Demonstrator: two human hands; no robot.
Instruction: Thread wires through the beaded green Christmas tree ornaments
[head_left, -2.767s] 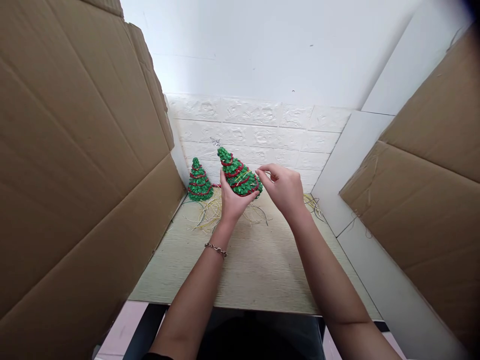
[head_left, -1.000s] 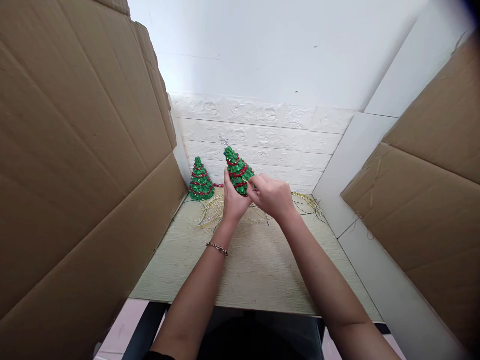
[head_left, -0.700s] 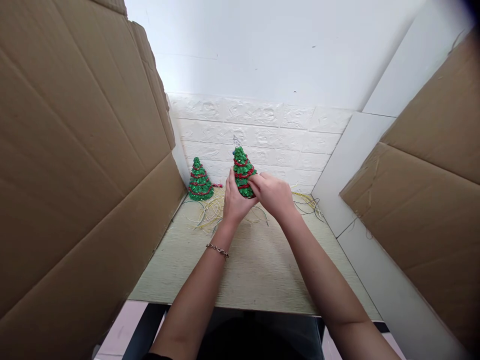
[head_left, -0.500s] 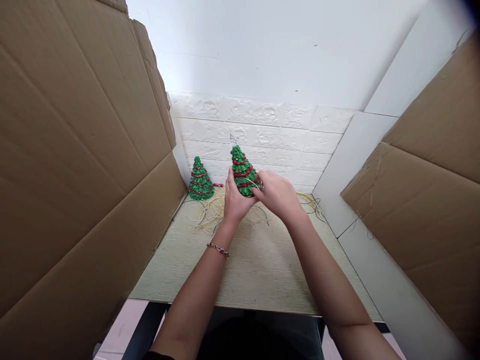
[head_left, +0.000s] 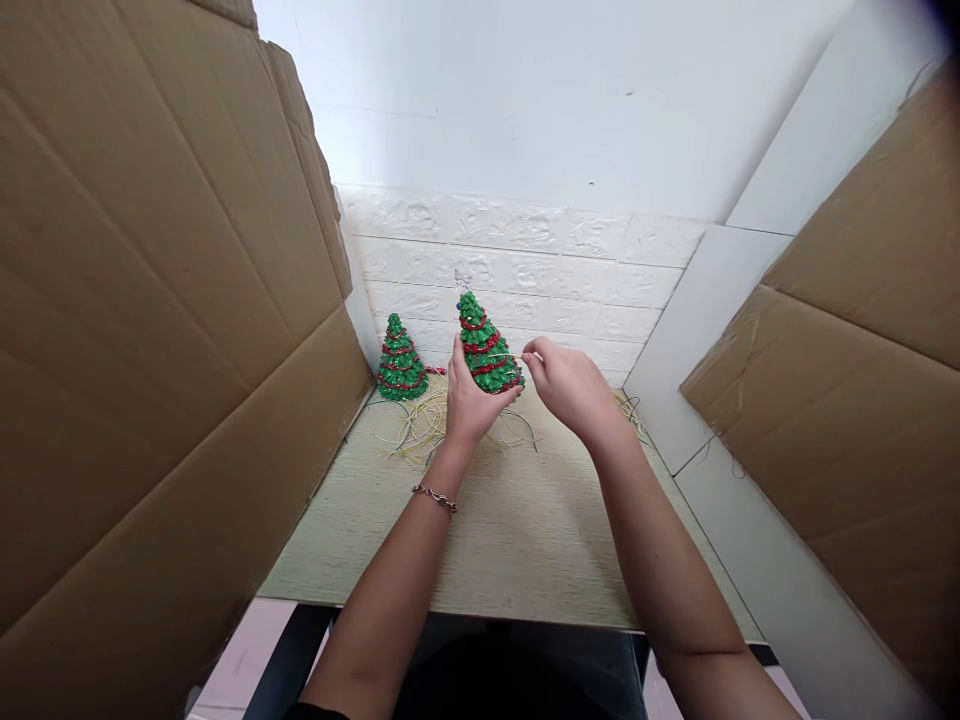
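Observation:
A small green Christmas tree (head_left: pixel 491 352) with red garland bands and a clear, glassy topper leans slightly left above the table. My left hand (head_left: pixel 472 402) is wrapped around its lower left side and base, thumb along the bottom edge. Just right of the tree, my right hand (head_left: pixel 568 382) pinches the end of a thin pale wire (head_left: pixel 510 356) between thumb and fingertips. That wire runs across to the tree's middle; where it attaches is too small to make out.
A second green tree (head_left: pixel 402 362) with red bands stands at the back left. Loose yellow, white and dark wires (head_left: pixel 420 425) lie tangled beside it, and more wires (head_left: pixel 632 412) sit at the back right. Cardboard panels (head_left: pixel 172 330) flank the table (head_left: pixel 525 540); a white brick-patterned wall is behind.
My right hand has pulled away from the tree's lower right side, moving right and slightly up, with the wire now stretched out. The tree in my left hand has shifted slightly left.

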